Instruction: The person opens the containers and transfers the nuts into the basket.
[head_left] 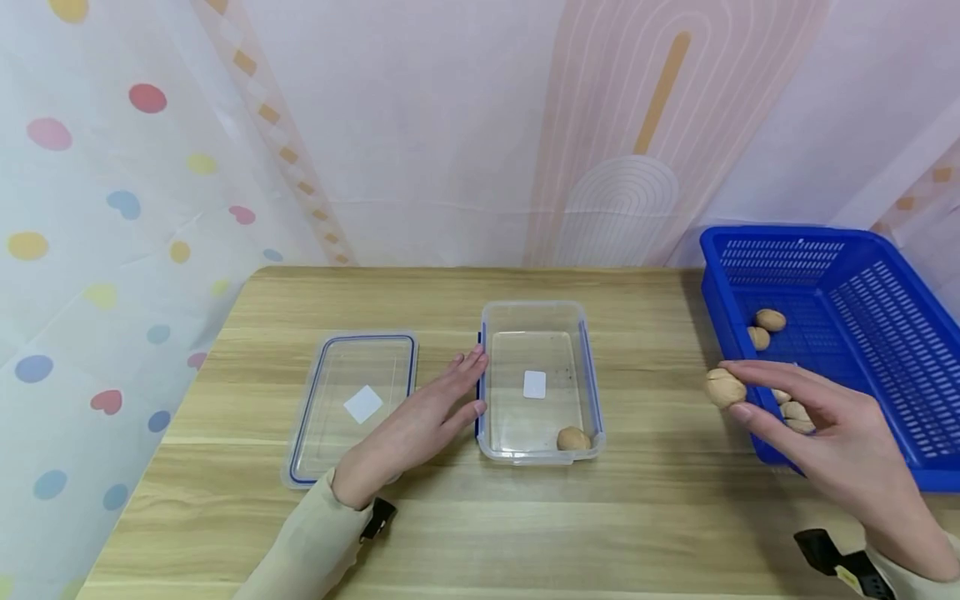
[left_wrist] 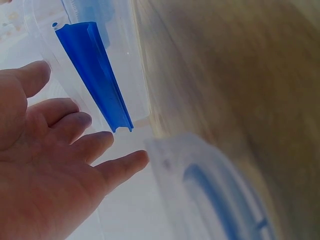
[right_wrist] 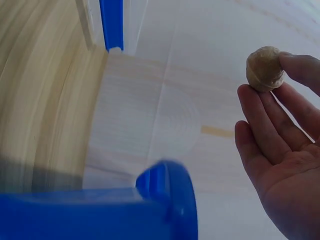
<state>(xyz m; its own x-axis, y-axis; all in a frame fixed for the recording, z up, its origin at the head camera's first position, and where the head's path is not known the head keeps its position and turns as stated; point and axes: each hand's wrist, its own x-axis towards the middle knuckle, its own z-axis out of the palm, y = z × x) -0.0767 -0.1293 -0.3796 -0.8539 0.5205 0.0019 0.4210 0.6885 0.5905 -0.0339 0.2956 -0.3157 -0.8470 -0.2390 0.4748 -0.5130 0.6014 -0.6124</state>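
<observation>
Right now my right hand pinches a tan, wrinkled walnut between thumb and fingertips, held in the air just off the near-left corner of the blue slotted plastic basket, between it and the clear rectangular plastic container. My left hand lies flat with straight fingers, its tips touching the container's left wall by the blue latch; it grips nothing. One walnut already in the container sits in the near-right corner. Several more walnuts lie in the basket. The clear lid with a blue seal rests flat on the wooden table, just left of the container and partly under my left wrist.

To do this step well, I judge I should carry the nut level over the near rim and lower it well inside before loosening the pinch, since a round shell will likely roll or bounce off hard plastic. Keeping the left fingers pressed against the wall should stop the light container sliding.
</observation>
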